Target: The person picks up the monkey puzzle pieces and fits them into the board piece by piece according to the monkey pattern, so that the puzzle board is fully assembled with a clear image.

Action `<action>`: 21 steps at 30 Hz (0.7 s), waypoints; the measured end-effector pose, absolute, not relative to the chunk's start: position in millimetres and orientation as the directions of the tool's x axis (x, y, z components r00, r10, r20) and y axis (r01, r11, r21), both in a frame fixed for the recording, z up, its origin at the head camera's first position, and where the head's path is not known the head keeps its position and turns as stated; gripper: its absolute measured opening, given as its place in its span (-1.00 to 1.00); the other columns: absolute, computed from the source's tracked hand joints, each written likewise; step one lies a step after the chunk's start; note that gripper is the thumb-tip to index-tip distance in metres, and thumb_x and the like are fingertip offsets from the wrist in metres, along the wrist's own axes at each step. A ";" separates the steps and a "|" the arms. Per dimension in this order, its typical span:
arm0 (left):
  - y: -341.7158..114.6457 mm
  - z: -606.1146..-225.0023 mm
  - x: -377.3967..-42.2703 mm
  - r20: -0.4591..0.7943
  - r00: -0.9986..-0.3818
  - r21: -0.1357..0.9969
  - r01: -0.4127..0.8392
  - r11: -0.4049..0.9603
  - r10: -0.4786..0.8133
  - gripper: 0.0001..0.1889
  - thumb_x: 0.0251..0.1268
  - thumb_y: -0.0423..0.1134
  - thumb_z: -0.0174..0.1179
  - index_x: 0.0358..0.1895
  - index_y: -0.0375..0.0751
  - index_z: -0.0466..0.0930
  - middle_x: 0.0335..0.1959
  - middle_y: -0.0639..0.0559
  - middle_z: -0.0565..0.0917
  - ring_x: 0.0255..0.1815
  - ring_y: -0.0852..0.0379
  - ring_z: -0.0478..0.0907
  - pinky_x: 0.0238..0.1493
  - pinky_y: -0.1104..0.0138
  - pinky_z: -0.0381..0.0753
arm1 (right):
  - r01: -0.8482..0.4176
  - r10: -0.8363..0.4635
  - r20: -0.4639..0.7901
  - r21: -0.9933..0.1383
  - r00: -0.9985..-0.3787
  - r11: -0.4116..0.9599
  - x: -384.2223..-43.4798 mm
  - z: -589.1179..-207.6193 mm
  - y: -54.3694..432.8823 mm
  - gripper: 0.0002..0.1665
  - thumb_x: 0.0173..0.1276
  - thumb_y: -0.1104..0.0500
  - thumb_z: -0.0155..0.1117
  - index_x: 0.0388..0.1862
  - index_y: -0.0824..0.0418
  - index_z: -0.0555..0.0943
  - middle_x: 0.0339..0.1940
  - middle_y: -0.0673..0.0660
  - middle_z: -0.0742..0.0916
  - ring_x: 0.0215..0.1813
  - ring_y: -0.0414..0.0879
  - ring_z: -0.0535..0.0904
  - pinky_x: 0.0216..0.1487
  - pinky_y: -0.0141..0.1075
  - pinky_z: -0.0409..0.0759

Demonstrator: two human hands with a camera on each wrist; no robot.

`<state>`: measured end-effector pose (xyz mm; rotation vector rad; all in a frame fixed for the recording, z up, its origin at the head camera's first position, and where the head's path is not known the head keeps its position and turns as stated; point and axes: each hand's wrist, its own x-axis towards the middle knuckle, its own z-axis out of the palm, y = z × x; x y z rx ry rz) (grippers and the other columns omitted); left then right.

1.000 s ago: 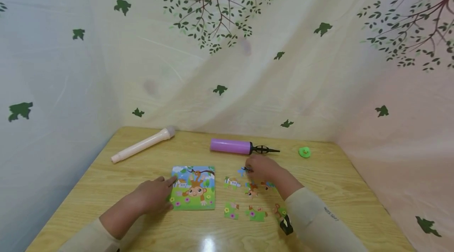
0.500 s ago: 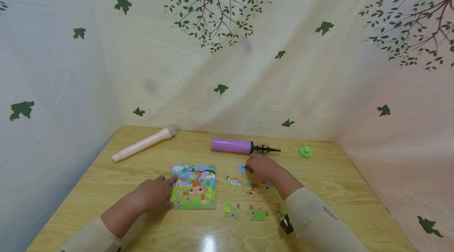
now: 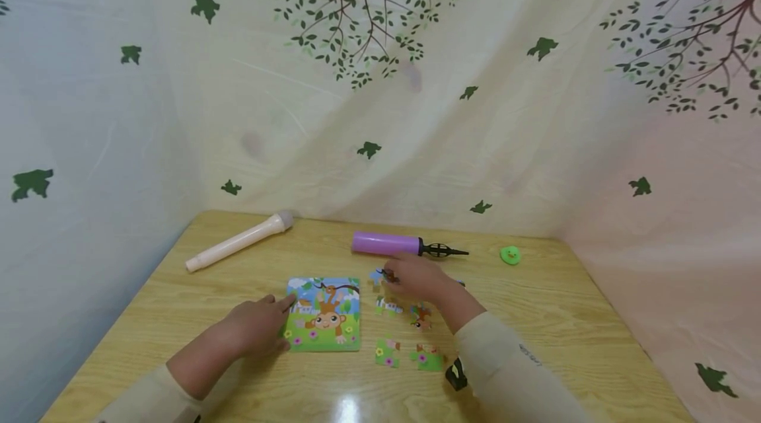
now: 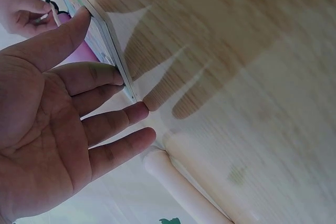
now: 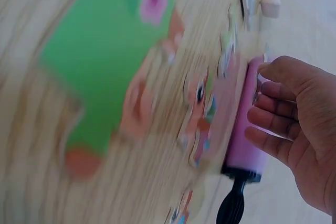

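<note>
My left hand (image 3: 255, 327) rests against the left edge of a square monkey picture board (image 3: 324, 315), fingertips at its rim. In the left wrist view the fingers of that hand (image 4: 58, 114) are extended and the board is seen edge-on. With thumb and fingertips my right hand (image 3: 416, 275) pinches a blue jigsaw piece (image 3: 376, 277) above the loose pieces, right of the board's top corner. The right wrist view shows the pinched piece nearly edge-on. Just below the hand lie a jigsaw piece with a house (image 3: 389, 306) and one with the monkey's face (image 3: 421, 318).
Two green flowered pieces (image 3: 427, 359) lie nearer the front. Along the back are a pale pink microphone-shaped stick (image 3: 238, 243), a purple balloon pump (image 3: 386, 244) and a small green duck (image 3: 510, 255). Behind the wooden table (image 3: 565, 317) hangs a leaf-printed curtain (image 3: 297, 132).
My right hand has moved left with the blue jigsaw piece, from above the right-hand pieces toward the board. My left hand has stayed at the board's edge.
</note>
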<state>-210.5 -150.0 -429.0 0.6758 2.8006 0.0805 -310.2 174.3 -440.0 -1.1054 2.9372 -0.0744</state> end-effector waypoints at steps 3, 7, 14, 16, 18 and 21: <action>-150.0 -429.4 -210.7 -0.240 -0.858 0.109 0.442 0.890 0.455 -0.20 0.15 0.06 0.36 0.35 -0.40 0.38 0.45 -0.22 0.34 0.34 -0.36 0.35 0.13 -0.22 0.52 | -0.671 -0.671 0.001 -0.044 -0.741 0.740 -309.0 -438.9 157.8 -0.80 0.47 0.00 0.14 -0.35 0.03 0.51 -0.32 -0.06 0.52 -0.34 -0.22 0.36 -0.32 -0.37 0.37; -149.9 -429.5 -210.8 -0.244 -0.857 0.105 0.442 0.891 0.454 -0.22 0.16 0.06 0.36 0.34 -0.40 0.40 0.45 -0.21 0.34 0.35 -0.35 0.35 0.13 -0.21 0.52 | -0.691 -0.691 -0.014 -0.014 -0.723 0.723 -307.5 -438.8 135.5 -0.79 0.46 -0.02 0.17 -0.35 0.04 0.52 -0.32 -0.08 0.49 -0.32 -0.22 0.36 -0.28 -0.38 0.39; -149.8 -429.0 -210.8 -0.250 -0.856 0.096 0.442 0.892 0.452 -0.23 0.18 0.06 0.35 0.34 -0.40 0.40 0.45 -0.20 0.35 0.35 -0.35 0.35 0.13 -0.21 0.52 | -0.729 -0.730 -0.003 0.069 -0.683 0.681 -306.4 -443.2 99.8 -0.81 0.39 -0.01 0.22 -0.33 0.06 0.56 -0.39 -0.08 0.47 -0.34 -0.22 0.33 -0.28 -0.41 0.38; -149.9 -429.6 -211.2 -0.254 -0.855 0.096 0.442 0.892 0.451 -0.23 0.18 0.06 0.35 0.33 -0.40 0.40 0.45 -0.20 0.34 0.35 -0.35 0.35 0.14 -0.21 0.51 | -0.740 -0.742 -0.007 0.084 -0.670 0.667 -305.1 -443.8 90.8 -0.79 0.39 -0.04 0.23 -0.31 0.06 0.57 -0.39 -0.08 0.47 -0.34 -0.22 0.33 -0.27 -0.40 0.38; -150.2 -430.7 -211.5 -0.258 -0.855 0.094 0.441 0.893 0.449 -0.24 0.19 0.07 0.34 0.33 -0.40 0.41 0.46 -0.19 0.34 0.36 -0.35 0.34 0.15 -0.21 0.51 | -0.747 -0.748 -0.020 0.086 -0.663 0.659 -303.4 -444.2 82.6 -0.77 0.38 -0.07 0.26 -0.30 0.06 0.57 -0.39 -0.09 0.47 -0.33 -0.22 0.33 -0.27 -0.40 0.38; -150.1 -432.4 -212.8 -0.261 -0.856 0.094 0.437 0.894 0.446 -0.24 0.18 0.07 0.35 0.32 -0.39 0.42 0.46 -0.19 0.34 0.36 -0.35 0.34 0.15 -0.21 0.50 | -0.749 -0.750 -0.042 0.100 -0.660 0.654 -301.5 -445.9 72.0 -0.76 0.38 -0.09 0.27 -0.32 0.05 0.56 -0.39 -0.09 0.47 -0.33 -0.21 0.34 -0.28 -0.39 0.37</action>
